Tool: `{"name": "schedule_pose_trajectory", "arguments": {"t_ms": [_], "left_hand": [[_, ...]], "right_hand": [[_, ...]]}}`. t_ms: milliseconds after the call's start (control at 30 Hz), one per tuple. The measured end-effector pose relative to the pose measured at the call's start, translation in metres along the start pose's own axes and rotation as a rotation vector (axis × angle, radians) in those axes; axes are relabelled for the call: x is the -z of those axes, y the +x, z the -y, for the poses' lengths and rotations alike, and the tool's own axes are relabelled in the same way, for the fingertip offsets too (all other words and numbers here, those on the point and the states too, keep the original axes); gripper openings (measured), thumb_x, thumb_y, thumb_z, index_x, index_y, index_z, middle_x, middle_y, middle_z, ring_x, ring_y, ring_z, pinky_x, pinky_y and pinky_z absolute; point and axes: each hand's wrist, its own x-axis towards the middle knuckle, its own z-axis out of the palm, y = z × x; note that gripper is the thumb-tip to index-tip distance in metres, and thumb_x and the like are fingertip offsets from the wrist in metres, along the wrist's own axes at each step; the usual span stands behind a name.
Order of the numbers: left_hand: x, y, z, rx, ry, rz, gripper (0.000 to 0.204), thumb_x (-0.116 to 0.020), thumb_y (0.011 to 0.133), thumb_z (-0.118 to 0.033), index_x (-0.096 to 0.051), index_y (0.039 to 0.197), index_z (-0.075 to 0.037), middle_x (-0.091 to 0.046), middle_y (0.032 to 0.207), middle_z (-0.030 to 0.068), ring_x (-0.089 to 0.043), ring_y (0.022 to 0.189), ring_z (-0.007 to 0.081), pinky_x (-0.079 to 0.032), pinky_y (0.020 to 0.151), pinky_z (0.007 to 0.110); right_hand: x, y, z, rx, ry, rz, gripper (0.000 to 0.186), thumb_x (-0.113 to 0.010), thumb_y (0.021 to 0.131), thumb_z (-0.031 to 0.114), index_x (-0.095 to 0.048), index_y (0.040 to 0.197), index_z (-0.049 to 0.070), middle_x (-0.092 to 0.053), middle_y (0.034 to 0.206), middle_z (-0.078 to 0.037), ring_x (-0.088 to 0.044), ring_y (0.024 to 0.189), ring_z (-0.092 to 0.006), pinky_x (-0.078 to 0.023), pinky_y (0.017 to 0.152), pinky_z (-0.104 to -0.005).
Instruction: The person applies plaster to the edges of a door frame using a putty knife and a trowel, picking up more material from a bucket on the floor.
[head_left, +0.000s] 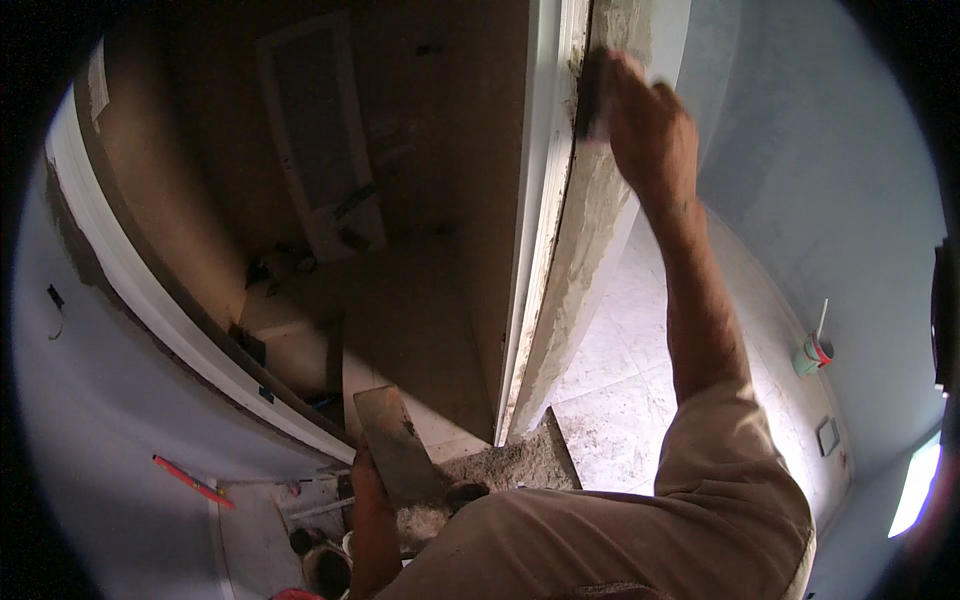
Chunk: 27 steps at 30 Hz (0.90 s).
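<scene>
Blur is softening the dark flat tool (590, 100) that the right hand's (650, 120) fingers are clamping, high at the plastered strip (585, 225) beside the white door frame (540, 150). The left hand (367, 485) is gripping a flat board (398, 440) low before the doorway, its fingers mostly hiding behind it. Shadow is obscuring the room beyond; pale floor tiles (610, 425) are gleaming rightward, a small bucket (809, 357) standing near the bluish wall (830, 170).

the board (396, 440) is left of the wall edge (588, 205), the bucket (809, 358) right.
</scene>
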Motion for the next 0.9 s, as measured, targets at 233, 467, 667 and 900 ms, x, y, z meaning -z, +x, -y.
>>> {"name": "schedule_pose_trajectory", "arguments": {"t_ms": [233, 467, 667, 900], "left_hand": [[0.000, -0.004, -0.003, 0.014, 0.054, -0.008, 0.047, -0.053, 0.103, -0.036, -0.055, 0.139, -0.007, -0.064, 0.128, 0.0135, -0.063, 0.114, 0.0306, -0.052, 0.095, 0.043], [-0.003, -0.026, -0.016, 0.013, 0.101, -0.070, 0.045, -0.052, 0.104, -0.036, -0.056, 0.139, -0.008, -0.063, 0.129, 0.0125, -0.062, 0.116, 0.0297, -0.051, 0.097, 0.042], [0.002, -0.024, -0.012, 0.011, 0.132, -0.060, 0.045, -0.051, 0.104, -0.036, -0.056, 0.140, -0.009, -0.064, 0.129, 0.0119, -0.063, 0.115, 0.0293, -0.052, 0.096, 0.041], [0.012, -0.019, 0.001, -0.033, 0.087, 0.063, 0.045, -0.051, 0.104, -0.036, -0.056, 0.140, -0.008, -0.064, 0.128, 0.0116, -0.065, 0.111, 0.0292, -0.054, 0.092, 0.041]], "right_hand": [[0.004, -0.012, 0.007, 0.028, 0.125, 0.032, 0.035, -0.063, 0.093, 0.011, -0.064, 0.127, 0.017, -0.067, 0.087, -0.014, -0.067, 0.077, -0.0325, -0.056, 0.062, -0.0455], [-0.005, -0.128, 0.017, -0.201, 0.050, 0.202, 0.040, -0.062, 0.097, 0.014, -0.059, 0.138, 0.019, -0.067, 0.088, -0.012, -0.066, 0.074, -0.0258, -0.058, 0.062, -0.0412], [-0.011, -0.091, 0.031, -0.067, 0.146, 0.110, 0.038, -0.063, 0.094, 0.010, -0.061, 0.131, 0.017, -0.066, 0.088, -0.013, -0.064, 0.074, -0.0302, -0.057, 0.062, -0.0419], [-0.007, -0.230, 0.023, -0.360, 0.173, 0.276, 0.039, -0.065, 0.091, 0.005, -0.064, 0.129, 0.013, -0.065, 0.089, -0.011, -0.064, 0.075, -0.0288, -0.057, 0.065, -0.0404]]}}
